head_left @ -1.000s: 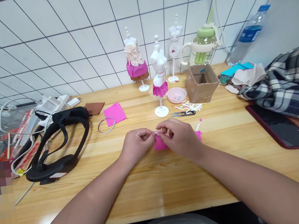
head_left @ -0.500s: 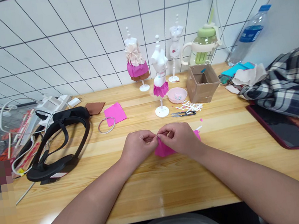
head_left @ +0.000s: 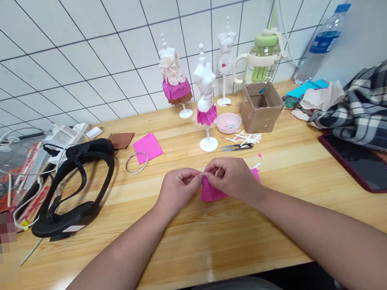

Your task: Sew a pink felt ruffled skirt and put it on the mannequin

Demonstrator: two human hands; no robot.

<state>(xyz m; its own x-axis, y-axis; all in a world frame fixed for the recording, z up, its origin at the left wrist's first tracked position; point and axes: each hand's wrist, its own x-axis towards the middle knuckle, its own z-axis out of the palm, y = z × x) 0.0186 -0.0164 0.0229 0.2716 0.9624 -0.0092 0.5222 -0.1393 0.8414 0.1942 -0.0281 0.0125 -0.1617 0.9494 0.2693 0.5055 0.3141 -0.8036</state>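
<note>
A magenta piece of thin cloth or paper [head_left: 211, 192] hangs below my fingertips, just above or on the table. My right hand [head_left: 233, 177] pinches its upper edge between thumb and forefinger and covers much of it. My left hand [head_left: 181, 188] is closed in a pinch at the same corner, its fingertips meeting those of the right. Anything tiny between the tips is hidden. Beyond the hands stands a small white mannequin [head_left: 204, 78] with a ruffled magenta skirt [head_left: 207, 115]. Black thread snips [head_left: 242, 146] lie near white paper sticks [head_left: 250, 137].
Behind are a dressed mannequin [head_left: 173, 71], a bare one [head_left: 226, 49], a pink dish [head_left: 229, 123], a cardboard box [head_left: 263, 108] and a green-lidded jug [head_left: 266, 58]. A black headset [head_left: 70, 220] and pink square [head_left: 148, 147] lie left; a phone [head_left: 365, 164] lies right.
Both hands keep their pinch on the magenta piece, with only a very slight shift of the fingers. The whole view has tilted a little; nothing else has moved.
</note>
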